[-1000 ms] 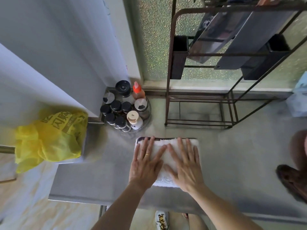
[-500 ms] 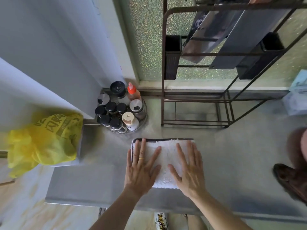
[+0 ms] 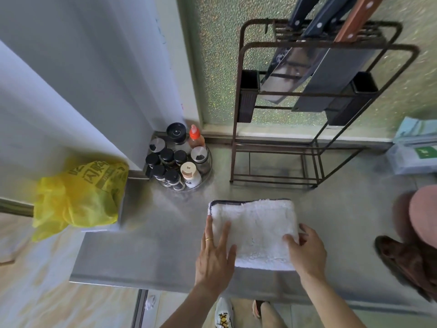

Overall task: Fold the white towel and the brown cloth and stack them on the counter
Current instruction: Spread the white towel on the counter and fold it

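White towel (image 3: 254, 230) folded, long axis left-right between hands; left hand (image 3: 214, 254) flat, fingers spread, right hand (image 3: 307, 253) curled gripping its right edge.

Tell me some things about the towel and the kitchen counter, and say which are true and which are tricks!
1. The white towel lies folded on the counter. True.
2. The left hand lies flat on the towel's left edge. True.
3. The right hand is holding a knife. False: its fingers curl on the towel's right edge.
4. The yellow bag sits on top of the towel. False: it hangs off to the left.
5. The spice jars stand behind the towel, in the corner. True.
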Available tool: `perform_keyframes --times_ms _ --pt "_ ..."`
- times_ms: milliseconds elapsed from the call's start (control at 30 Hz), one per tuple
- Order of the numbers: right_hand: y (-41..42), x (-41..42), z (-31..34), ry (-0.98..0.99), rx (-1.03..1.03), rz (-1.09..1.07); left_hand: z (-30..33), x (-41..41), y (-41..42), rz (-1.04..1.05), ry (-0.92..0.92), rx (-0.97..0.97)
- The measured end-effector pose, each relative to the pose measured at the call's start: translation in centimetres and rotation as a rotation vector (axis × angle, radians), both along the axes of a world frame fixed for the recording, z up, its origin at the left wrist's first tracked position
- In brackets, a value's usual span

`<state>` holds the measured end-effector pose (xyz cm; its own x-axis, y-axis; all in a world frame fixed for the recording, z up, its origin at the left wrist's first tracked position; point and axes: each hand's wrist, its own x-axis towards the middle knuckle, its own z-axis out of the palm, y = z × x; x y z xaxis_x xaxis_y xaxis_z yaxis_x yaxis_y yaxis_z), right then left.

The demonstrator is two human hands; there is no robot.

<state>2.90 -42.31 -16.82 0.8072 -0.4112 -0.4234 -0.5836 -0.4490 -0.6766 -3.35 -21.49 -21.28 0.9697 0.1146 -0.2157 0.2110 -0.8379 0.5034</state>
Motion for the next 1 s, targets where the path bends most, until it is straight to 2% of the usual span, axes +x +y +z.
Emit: perform_keyframes --times_ms 100,300,433,600,633,700,767,833,933,1000 --pt "1.4 -0.1 2.0 -0.075 0.02 0.048 -0.3 -0.1 -0.6 0.03 0.041 -0.089" --pt "9.1 -1.9 2.8 -0.294 -0.04 0.312 -0.2 0.2 0.4 0.101 0.035 -0.266" --pt "12.8 -3.6 1.3 -0.315 -0.085 0.504 2.1 0.6 1.7 0.218 -0.053 -0.501" --pt "13.4 -3.8 -0.7 -0.232 -0.068 0.711 2.7 1.3 3.0 0.43 0.005 -0.705" --pt "13.2 -3.8 -0.8 -0.216 -0.07 0.773 2.7 1.5 3.2 0.434 0.016 -0.668" --pt "13.0 -3.9 -0.9 -0.195 -0.038 0.864 3.2 2.2 3.2 0.347 -0.095 -0.468" --pt "12.6 -4.1 -0.8 -0.206 0.003 0.88 3.2 3.4 3.2 0.118 -0.249 -0.315" --pt "11.7 -4.3 -0.9 -0.296 -0.018 0.804 1.9 4.4 3.5 -0.101 -0.249 -0.179" --pt "9.7 -4.2 -1.7 -0.527 -0.231 0.674 0.2 5.4 4.3 -0.197 -0.175 0.004" --pt "9.0 -3.8 -2.3 -0.481 -0.363 0.729 -0.3 5.6 4.5 -0.263 -0.173 0.117"
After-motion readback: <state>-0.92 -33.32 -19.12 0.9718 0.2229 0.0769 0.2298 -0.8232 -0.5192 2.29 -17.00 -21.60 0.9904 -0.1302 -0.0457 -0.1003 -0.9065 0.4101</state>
